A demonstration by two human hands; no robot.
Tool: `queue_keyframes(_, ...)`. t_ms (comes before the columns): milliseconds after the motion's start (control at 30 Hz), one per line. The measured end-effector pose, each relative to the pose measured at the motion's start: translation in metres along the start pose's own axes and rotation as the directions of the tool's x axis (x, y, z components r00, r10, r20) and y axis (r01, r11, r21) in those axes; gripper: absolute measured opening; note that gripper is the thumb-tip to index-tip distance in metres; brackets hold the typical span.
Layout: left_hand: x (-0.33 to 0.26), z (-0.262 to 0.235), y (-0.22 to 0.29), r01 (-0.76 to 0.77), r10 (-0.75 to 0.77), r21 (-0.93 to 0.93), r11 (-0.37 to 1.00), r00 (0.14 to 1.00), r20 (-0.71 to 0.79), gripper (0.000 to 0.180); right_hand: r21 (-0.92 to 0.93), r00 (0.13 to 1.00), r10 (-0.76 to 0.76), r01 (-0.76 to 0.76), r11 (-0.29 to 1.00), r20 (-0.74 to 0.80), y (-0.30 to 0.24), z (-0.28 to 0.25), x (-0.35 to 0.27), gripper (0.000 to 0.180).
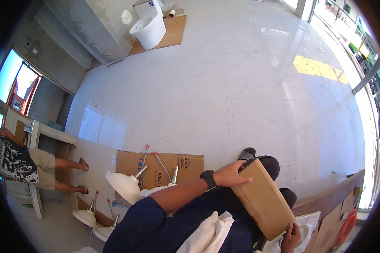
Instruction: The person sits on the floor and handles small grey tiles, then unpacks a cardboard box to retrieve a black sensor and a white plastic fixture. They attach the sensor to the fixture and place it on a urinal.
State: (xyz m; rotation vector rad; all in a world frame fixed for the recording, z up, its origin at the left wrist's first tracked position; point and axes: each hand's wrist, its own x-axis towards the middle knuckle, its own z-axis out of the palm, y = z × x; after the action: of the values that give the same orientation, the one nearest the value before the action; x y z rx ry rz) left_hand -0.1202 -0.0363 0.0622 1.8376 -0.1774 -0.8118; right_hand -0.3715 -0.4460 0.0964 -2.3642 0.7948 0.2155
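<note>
A long, narrow brown cardboard box (264,198) lies across my lap, slanting from my knees toward my right side. My left hand (233,173) grips its far end, thumb on the top face and fingers over the edge. At the near right corner, my right hand (291,238) holds the box between thumb and fingers. Part of that hand is cut off by the dark rim of the picture. To my left, a white wash basin (123,186) with a metal drain pipe rests upside down on a flattened cardboard sheet (190,162); my left forearm partly hides another basin.
More upturned basins (85,217) stand farther left. A person (21,162) in shorts and sandals stands by a counter at the left. Beyond the tiled floor (198,84), a white toilet (150,31) sits on cardboard. A coiled orange hose (347,227) and cardboard panels lie at the right.
</note>
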Motion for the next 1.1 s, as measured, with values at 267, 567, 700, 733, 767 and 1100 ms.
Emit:
queue_keyframes(267,0.082,0.033,0.018,0.214,-0.216,0.089,0.973,0.976,0.011,0.085,0.289,0.978,0.199,-0.171,0.942,-0.070,-0.048,0.043,0.034,0.045)
queue_keyframes(567,0.152,0.000,0.070,0.421,-0.444,0.191,0.887,0.890,0.099,0.093,0.649,0.781,0.618,-0.515,0.561,0.086,-0.074,0.046,0.101,0.043)
queue_keyframes(700,0.147,-0.022,0.082,0.536,-0.563,0.221,0.815,0.823,0.076,0.104,0.328,0.875,0.464,-0.483,0.812,0.139,-0.100,-0.005,0.123,0.055)
queue_keyframes(733,0.143,-0.030,0.083,0.578,-0.594,0.163,0.800,0.801,0.073,0.106,0.121,0.811,0.535,-0.571,0.812,0.237,-0.108,-0.015,0.139,0.057)
queue_keyframes(767,0.135,-0.042,0.084,0.637,-0.645,0.106,0.764,0.761,0.076,0.109,0.058,0.812,0.519,-0.551,0.832,0.267,-0.124,-0.022,0.148,0.060)
queue_keyframes(1100,-0.064,-0.264,0.149,0.404,-0.696,-0.697,0.592,0.692,-0.190,0.076,0.329,0.837,0.020,-0.237,0.914,0.546,-0.473,-0.025,0.238,0.053)
